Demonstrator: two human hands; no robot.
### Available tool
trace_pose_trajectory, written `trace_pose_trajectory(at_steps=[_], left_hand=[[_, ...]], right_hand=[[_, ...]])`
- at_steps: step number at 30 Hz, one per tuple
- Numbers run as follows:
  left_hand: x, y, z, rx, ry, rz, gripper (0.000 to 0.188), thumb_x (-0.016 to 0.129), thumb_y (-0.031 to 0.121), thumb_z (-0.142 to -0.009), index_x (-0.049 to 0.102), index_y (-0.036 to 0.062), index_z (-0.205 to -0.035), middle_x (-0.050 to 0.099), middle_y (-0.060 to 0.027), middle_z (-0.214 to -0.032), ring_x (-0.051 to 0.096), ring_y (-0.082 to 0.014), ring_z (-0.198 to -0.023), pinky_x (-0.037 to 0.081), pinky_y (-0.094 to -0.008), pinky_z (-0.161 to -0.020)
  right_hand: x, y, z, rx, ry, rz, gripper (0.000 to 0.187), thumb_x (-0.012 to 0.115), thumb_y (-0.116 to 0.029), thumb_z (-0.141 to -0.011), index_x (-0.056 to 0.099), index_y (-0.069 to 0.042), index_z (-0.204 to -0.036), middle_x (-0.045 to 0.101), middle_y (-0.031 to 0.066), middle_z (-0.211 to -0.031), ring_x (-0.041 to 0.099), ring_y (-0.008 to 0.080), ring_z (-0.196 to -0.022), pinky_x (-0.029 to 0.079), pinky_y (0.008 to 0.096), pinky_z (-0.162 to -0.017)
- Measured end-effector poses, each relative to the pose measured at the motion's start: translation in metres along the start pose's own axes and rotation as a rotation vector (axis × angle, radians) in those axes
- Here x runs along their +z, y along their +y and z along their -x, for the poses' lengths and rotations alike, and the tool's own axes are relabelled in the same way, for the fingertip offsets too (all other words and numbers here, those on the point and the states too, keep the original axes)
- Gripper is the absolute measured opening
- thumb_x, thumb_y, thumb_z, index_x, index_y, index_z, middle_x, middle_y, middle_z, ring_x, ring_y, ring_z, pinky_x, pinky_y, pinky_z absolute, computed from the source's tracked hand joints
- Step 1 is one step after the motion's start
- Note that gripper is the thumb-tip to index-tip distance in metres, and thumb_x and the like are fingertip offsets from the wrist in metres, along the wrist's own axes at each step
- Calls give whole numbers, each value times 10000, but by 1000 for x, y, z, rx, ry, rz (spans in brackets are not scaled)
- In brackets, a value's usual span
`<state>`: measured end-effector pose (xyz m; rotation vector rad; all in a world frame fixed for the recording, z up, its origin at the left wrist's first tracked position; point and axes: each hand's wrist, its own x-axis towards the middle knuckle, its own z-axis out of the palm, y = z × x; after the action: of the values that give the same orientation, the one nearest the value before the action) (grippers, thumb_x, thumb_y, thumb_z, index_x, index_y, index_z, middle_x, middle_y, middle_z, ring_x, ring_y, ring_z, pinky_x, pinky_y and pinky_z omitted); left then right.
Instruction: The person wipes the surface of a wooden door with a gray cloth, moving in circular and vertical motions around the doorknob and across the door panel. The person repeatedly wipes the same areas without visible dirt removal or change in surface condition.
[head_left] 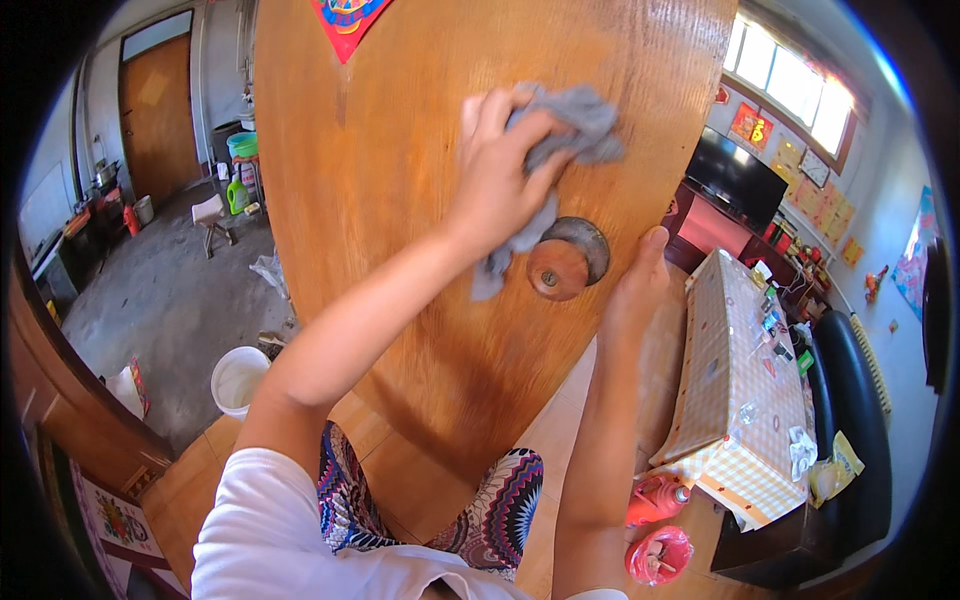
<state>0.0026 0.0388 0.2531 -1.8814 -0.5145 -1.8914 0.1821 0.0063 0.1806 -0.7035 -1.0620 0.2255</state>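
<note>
A wooden door with a glossy orange-brown face stands in front of me. My left hand presses a grey cloth against it, above the knob. The fingers are bent over the bunched rag, and a loose end of it hangs down beside the knob. The round wooden doorknob has a dark metal base. To the right of it, my right hand grips the door's edge; its thumb lies on the near side and the other fingers are hidden behind. A red paper decoration is stuck higher up.
At lower left stands a white bucket. On the right are a table with a checked cloth, a black sofa and a television. A red thermos and a red-lined bin stand near my right arm.
</note>
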Motion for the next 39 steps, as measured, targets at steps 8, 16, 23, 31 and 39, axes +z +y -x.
trace_pose_trajectory(at_steps=[8, 16, 23, 31, 39], left_hand=[[-11, 1, 47, -179, -73, 15, 262, 835, 78, -795, 729, 67, -1034, 590, -127, -1153, 503, -333, -1106, 428, -410, -964], [18, -9, -51, 10, 228, -35, 235, 839, 209, -839, 764, 173, -1059, 611, -109, -1138, 518, -345, -1105, 462, -433, -932], [-6, -17, 87, -41, -97, -78, 266, 823, 78, -796, 716, 97, -1039, 573, -157, -1247, 485, -413, -1165, 426, -492, -989], [-59, 21, 253, -529, -305, 260, 241, 789, 87, -887, 710, 107, -1114, 619, -102, -1237, 567, -298, -1153, 505, -420, -966], [-82, 65, 262, -1618, -77, 1531, 409, 476, 141, -1123, 478, 53, -1522, 630, -75, -1412, 629, -167, -1249, 503, -338, -1086]], right_hand=[[0, -5, 2, 5, 0, 11, 533, 477, -527, -1112, 432, -106, -789, 337, -67, -768, 318, 72, -734, 258, 292, -629], [-3, -4, 3, -5, -18, -6, 516, 461, -521, -1120, 442, -115, -803, 338, -73, -786, 320, 70, -749, 263, 286, -643], [-13, -1, 7, 44, 8, -103, 474, 471, -482, -1123, 599, -50, -976, 522, -29, -928, 461, 96, -858, 381, 267, -759], [-41, 44, 143, -187, 153, 383, 278, 575, -204, -1090, 602, -1, -1277, 570, 102, -1322, 554, 172, -1155, 472, 329, -965], [-41, -1, 206, -49, -404, 498, 341, 767, -111, -912, 660, -13, -1220, 609, 145, -1205, 604, 279, -1117, 482, 369, -899]])
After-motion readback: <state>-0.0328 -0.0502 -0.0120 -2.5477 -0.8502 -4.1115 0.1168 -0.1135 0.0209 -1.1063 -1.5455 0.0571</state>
